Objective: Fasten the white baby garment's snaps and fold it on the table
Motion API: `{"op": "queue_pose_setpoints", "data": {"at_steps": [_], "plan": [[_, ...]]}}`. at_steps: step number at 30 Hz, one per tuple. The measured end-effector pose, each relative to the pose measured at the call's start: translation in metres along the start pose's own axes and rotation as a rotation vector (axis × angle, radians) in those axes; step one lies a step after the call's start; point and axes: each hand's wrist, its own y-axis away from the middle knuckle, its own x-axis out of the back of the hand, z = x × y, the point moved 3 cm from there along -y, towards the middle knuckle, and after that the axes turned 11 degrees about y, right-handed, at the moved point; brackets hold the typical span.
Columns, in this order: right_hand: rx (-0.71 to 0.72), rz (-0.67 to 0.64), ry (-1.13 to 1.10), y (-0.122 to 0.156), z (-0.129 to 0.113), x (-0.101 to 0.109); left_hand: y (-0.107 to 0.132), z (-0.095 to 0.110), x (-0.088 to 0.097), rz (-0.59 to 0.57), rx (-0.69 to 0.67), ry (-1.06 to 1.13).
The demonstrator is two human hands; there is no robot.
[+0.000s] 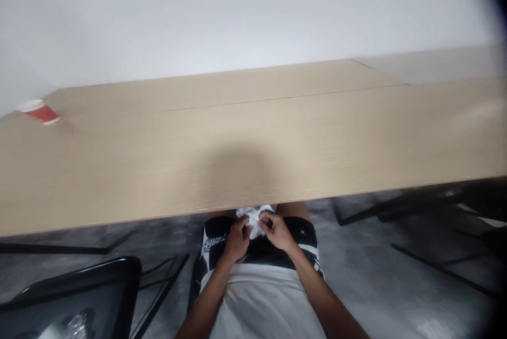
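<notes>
Both hands pinch a crumpled white sheet (255, 227) above the lap.
The left hand (238, 239) and the right hand (276, 231) each grip it between thumb and fingers, close together, beside the near edge of the wooden table (245, 133); whether it is paper or cloth is unclear. A red-and-white cup (43, 112) stands at the table's far left.

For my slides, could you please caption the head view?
Left hand and right hand hold a white wad by a table with a cup on it.
</notes>
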Motion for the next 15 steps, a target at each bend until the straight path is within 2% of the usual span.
{"op": "queue_pose_setpoints", "data": {"at_steps": [5, 12, 15], "plan": [[-0.005, -0.049, -0.036, 0.001, -0.001, -0.003, -0.001, 0.004, 0.001, -0.043, -0.010, -0.017], [-0.020, 0.029, 0.017, 0.003, 0.001, -0.004, -0.004, 0.016, 0.000, -0.109, -0.038, -0.008], [-0.035, 0.069, 0.012, 0.002, 0.003, -0.002, -0.003, 0.019, 0.000, -0.093, -0.040, 0.001]]}}
